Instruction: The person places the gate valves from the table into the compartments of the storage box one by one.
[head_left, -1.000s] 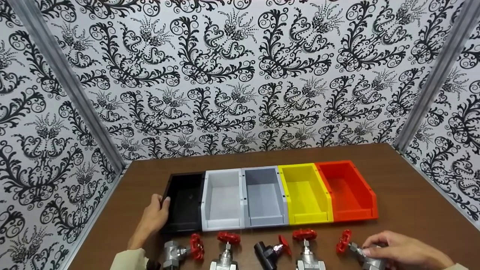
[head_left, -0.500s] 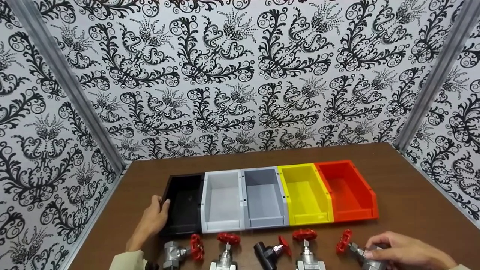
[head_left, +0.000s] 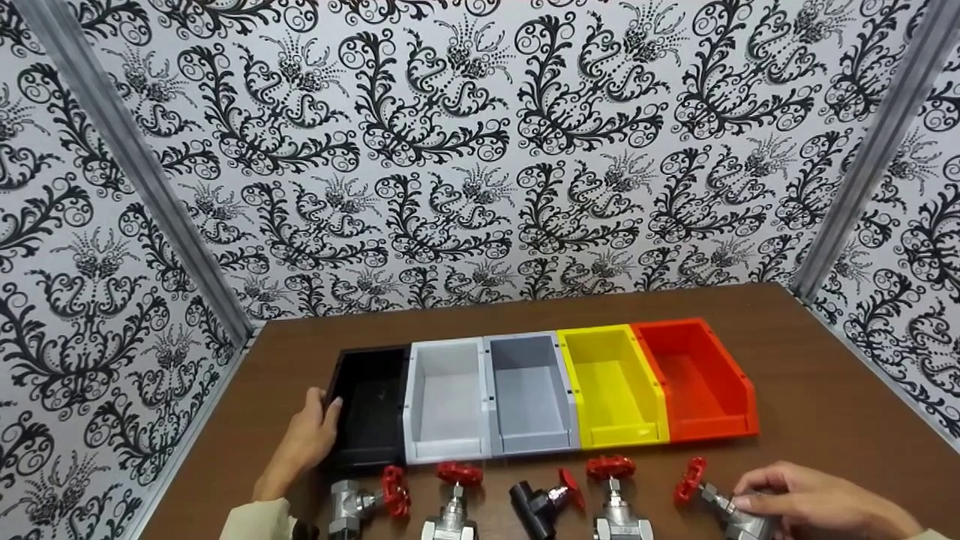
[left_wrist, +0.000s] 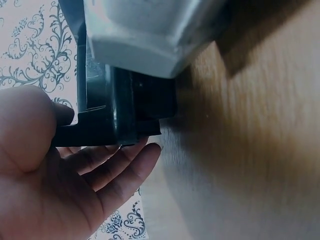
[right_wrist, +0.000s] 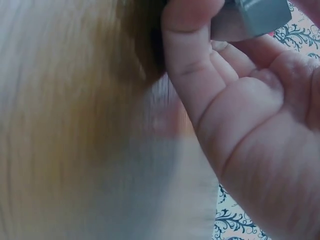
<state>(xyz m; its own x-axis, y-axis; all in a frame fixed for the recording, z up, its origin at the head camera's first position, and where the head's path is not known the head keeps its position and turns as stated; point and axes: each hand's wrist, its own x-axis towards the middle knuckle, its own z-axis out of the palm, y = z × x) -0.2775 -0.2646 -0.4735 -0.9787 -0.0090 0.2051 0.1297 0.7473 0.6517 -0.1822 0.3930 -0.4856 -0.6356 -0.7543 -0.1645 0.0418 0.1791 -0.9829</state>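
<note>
My left hand (head_left: pixel 304 436) grips the left wall of a black storage bin (head_left: pixel 371 409), thumb over the rim. In the left wrist view, the fingers (left_wrist: pixel 122 180) curl beneath the black plastic from outside. Far to the right, my right hand (head_left: pixel 814 501) holds the metal body of a gate valve (head_left: pixel 742 523) whose red handwheel (head_left: pixel 688 481) points up and left. The right wrist view shows the valve's grey metal end (right_wrist: pixel 260 17) between thumb and fingers. Part of that valve is hidden by the hand and cut off by the frame.
White (head_left: pixel 448 397), grey (head_left: pixel 529 397), yellow (head_left: pixel 613 390) and red (head_left: pixel 694 382) bins continue the row from the black one. Before them lie two upright metal valves (head_left: pixel 454 517) (head_left: pixel 619 517), a sideways valve (head_left: pixel 349 510) and a black one (head_left: pixel 536 510). Patterned walls enclose the brown table (head_left: pixel 810 360).
The black bin's front edge sits slightly nearer to me than a second ago, my left hand still on it. The right hand stays on its valve, almost unmoved.
</note>
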